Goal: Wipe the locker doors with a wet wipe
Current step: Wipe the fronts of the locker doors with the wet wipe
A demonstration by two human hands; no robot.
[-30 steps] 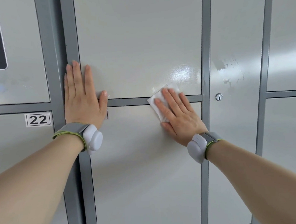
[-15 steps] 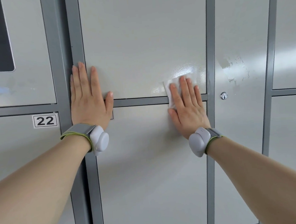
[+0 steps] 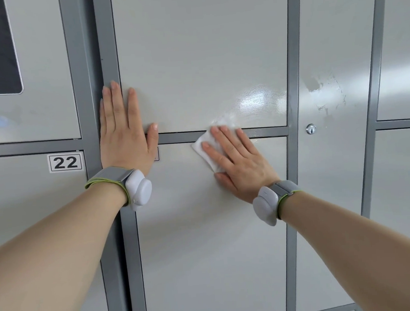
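At centre frame, from the head camera, your right hand (image 3: 238,162) lies flat with fingers straight. It presses the wet wipe (image 3: 204,143) onto the lockers where the grey crossbar (image 3: 178,137) divides the upper door (image 3: 202,58) from the lower door (image 3: 205,240). The white wipe shows past your fingertips, its top edge at the foot of the upper door and its lower part on the head of the lower door.

Left of centre, your left hand (image 3: 125,136) is spread open, palm flat over the upright frame and the upper door's corner, holding nothing. A wet sheen (image 3: 256,100) glints at the upper door's lower right; none can be made out on the lower door. At left sits a label reading 22 (image 3: 64,162); right of centre is a small keyhole (image 3: 311,129).

The step in hand looks like wiping along the seam, with the lower door probably next. That calls for even pressure under flat fingers and overlapping downward passes, without letting the wipe bunch.
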